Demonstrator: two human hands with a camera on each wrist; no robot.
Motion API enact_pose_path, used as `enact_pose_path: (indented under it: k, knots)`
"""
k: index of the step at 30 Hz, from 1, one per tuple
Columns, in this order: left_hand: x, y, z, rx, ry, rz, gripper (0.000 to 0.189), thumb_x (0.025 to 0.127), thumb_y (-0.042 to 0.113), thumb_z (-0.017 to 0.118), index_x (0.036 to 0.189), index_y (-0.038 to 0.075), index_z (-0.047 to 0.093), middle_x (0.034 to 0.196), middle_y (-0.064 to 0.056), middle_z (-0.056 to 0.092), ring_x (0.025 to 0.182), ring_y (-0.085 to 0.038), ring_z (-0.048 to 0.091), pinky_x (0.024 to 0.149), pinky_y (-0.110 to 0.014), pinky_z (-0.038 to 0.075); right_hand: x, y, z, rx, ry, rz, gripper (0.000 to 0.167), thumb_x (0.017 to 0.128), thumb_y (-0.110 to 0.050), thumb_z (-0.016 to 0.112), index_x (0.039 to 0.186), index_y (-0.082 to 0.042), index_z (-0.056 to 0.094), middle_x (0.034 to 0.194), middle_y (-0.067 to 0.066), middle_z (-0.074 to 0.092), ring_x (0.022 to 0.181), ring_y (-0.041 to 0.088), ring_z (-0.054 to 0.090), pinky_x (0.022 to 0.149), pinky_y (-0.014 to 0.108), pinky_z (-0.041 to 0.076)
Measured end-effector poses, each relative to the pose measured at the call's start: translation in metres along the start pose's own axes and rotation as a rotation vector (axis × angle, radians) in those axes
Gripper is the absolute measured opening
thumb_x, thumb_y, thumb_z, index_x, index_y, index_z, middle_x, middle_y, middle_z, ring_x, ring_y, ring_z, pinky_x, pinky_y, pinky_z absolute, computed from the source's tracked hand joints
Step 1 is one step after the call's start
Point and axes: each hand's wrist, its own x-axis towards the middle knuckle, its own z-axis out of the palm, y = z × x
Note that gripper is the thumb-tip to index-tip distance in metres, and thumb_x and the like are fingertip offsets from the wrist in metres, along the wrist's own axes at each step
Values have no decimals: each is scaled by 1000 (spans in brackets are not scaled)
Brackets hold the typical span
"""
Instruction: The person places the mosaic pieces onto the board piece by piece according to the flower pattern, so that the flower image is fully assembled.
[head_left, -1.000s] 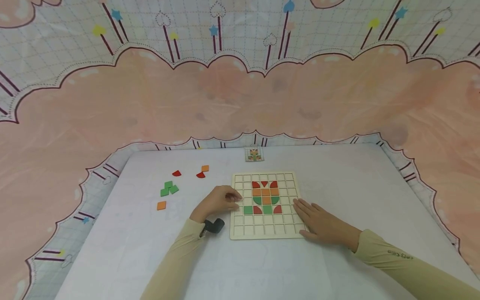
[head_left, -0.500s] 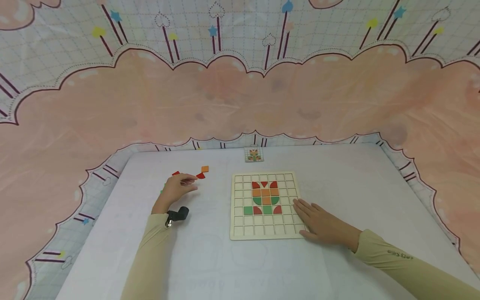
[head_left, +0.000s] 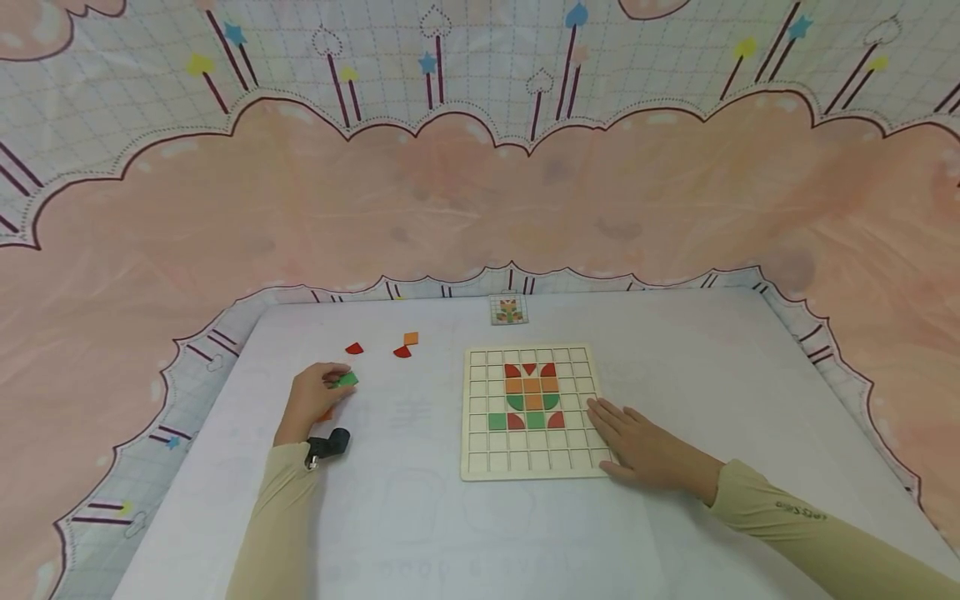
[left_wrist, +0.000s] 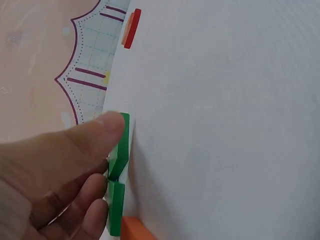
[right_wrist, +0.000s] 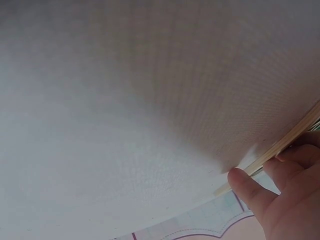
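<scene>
My left hand [head_left: 311, 396] is at the green tiles left of the board, thumb and fingers at either side of a green square tile [head_left: 347, 379]. In the left wrist view the thumb presses on this tile, with a second green tile [left_wrist: 116, 210] right beside it under the curled fingers. An orange tile [left_wrist: 137, 230] lies close by, partly covered by the hand in the head view. My right hand [head_left: 648, 446] rests with extended fingers on the right edge of the wooden grid board [head_left: 480, 462]. Red, orange and green tiles form a tulip-like figure on the grid.
Beyond the left hand lie a red quarter-round tile [head_left: 354, 348], another red tile [head_left: 402, 352] and an orange square [head_left: 411, 338]. A small pattern card [head_left: 509, 309] lies at the back of the white table [head_left: 675, 358]. A patterned cloth [head_left: 480, 200] surrounds it.
My left hand has left the board's left edge, passed over the loose tiles and come back down-left to the green ones, pinching one. The right hand stays on the board.
</scene>
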Motion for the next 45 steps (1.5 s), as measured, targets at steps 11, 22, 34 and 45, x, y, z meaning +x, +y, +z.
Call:
enact_pose_path:
  k: [11, 22, 34, 45]
  knots:
    - [-3, 3, 0, 53, 17, 14, 32, 82, 7, 70, 110, -6, 65, 103, -25, 63, 93, -33, 59, 83, -44, 49, -1, -2, -3, 14, -36, 31, 72, 93, -43, 50, 146, 0, 27, 154, 15, 26, 142, 32, 26, 108, 52, 32]
    - [0, 10, 8, 48, 10, 14, 35, 81, 10, 72, 112, -4, 64, 103, -21, 63, 92, -29, 57, 80, -39, 47, 0, -2, -3, 7, -44, 28, 72, 93, -43, 49, 146, 0, 27, 155, 15, 24, 142, 32, 25, 109, 52, 31]
    - [4, 20, 16, 21, -69, 48, 36, 83, 11, 71, 116, -1, 63, 108, -19, 62, 96, -29, 55, 86, -39, 47, -1, -1, -1, -4, -6, 12, 72, 93, -43, 51, 146, 0, 28, 154, 15, 27, 141, 33, 28, 108, 52, 33]
    - [5, 18, 19, 40, -45, 30, 32, 84, 10, 69, 113, -2, 64, 108, -20, 60, 96, -29, 56, 86, -40, 47, 1, -1, -2, -7, -15, 6, 72, 93, -42, 51, 145, 2, 28, 154, 17, 26, 141, 33, 27, 108, 53, 33]
